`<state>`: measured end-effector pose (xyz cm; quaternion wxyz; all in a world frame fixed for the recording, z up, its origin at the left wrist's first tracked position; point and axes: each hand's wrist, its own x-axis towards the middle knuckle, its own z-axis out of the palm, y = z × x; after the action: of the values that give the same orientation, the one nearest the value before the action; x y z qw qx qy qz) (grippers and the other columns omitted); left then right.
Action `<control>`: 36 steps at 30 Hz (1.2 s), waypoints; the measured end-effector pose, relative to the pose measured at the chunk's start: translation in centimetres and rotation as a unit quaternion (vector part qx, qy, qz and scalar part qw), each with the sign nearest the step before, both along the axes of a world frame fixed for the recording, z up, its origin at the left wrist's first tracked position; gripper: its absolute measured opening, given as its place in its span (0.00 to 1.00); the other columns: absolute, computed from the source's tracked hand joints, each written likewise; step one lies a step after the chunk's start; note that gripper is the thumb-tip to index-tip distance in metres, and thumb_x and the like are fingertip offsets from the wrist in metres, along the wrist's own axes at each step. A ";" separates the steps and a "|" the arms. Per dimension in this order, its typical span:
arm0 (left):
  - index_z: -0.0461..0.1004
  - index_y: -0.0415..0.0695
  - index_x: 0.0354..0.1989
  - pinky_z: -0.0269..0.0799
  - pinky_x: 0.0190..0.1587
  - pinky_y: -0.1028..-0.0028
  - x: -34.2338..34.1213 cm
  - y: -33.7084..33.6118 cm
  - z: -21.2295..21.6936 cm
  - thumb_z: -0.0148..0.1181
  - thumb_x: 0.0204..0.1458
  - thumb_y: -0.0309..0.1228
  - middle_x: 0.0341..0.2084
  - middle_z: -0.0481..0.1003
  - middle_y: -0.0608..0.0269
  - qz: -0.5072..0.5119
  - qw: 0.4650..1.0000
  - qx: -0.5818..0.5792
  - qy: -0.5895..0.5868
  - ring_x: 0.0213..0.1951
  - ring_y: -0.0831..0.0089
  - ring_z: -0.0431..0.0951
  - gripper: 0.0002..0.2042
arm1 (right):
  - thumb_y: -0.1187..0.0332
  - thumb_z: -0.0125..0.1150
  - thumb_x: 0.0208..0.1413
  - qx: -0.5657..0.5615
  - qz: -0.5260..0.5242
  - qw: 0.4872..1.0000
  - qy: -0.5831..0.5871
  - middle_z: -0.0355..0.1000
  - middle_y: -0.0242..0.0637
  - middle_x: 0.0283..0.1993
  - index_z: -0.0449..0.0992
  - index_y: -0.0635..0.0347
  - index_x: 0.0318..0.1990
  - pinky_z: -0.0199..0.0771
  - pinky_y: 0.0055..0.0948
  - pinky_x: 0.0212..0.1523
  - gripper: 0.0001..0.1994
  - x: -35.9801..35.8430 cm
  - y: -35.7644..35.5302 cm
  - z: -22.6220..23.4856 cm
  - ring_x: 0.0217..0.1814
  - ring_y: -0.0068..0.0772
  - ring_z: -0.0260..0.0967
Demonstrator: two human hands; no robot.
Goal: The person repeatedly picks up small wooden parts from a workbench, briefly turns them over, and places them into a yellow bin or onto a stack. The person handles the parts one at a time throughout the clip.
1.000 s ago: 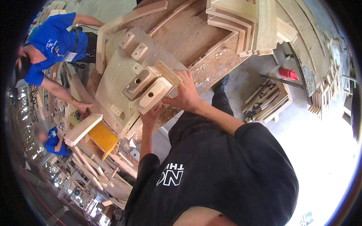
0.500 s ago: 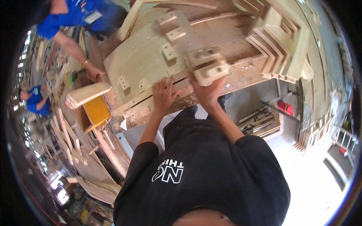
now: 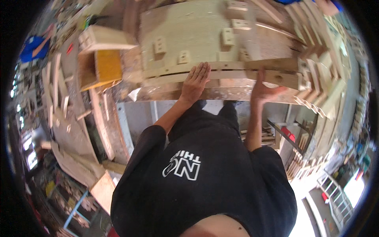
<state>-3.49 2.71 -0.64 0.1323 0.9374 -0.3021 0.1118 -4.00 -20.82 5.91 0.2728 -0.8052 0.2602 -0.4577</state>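
In the head view, we seem to be positioning the long brown holed wooden block point(image 3: 283, 80) by the near right corner of the pale flat wooden board point(image 3: 181, 29); the next move calls for steady support. Our left hand point(image 3: 195, 83) lies flat, open, over the board's near edge; our right hand point(image 3: 264, 91) touches the block, but blur hides whether it grips.
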 end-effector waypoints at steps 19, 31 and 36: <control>0.64 0.41 0.61 0.69 0.54 0.64 -2.9 16.2 -5.0 0.72 0.40 0.31 0.52 0.71 0.51 0.276 0.903 -0.329 0.023 0.53 0.59 0.73 0.36 | 0.66 0.75 0.40 0.031 0.124 0.991 -0.024 0.58 0.50 0.57 0.50 0.67 0.64 0.55 0.42 0.61 0.45 0.3 -0.5 -0.2 0.61 0.44 0.56; 0.69 0.39 0.56 0.70 0.49 0.64 -3.3 16.3 -6.1 0.77 0.33 0.31 0.44 0.76 0.52 0.421 0.813 -0.388 0.104 0.45 0.58 0.76 0.36 | 0.60 0.76 0.36 0.052 0.045 0.994 0.084 0.58 0.53 0.49 0.57 0.68 0.55 0.53 0.51 0.55 0.41 -0.5 0.3 -4.3 0.54 0.54 0.55; 0.60 0.37 0.61 0.70 0.51 0.63 -3.7 16.2 -4.8 0.74 0.38 0.32 0.43 0.76 0.49 0.401 0.830 -0.359 0.144 0.46 0.57 0.76 0.40 | 0.59 0.75 0.38 0.028 0.028 0.995 0.096 0.60 0.51 0.47 0.59 0.67 0.53 0.53 0.49 0.53 0.38 -0.6 0.3 -4.5 0.52 0.53 0.56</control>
<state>-7.14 18.94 -5.44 0.4453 0.8682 0.1840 0.1192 -4.60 -20.49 1.36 0.2814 -0.8444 0.2753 -0.3634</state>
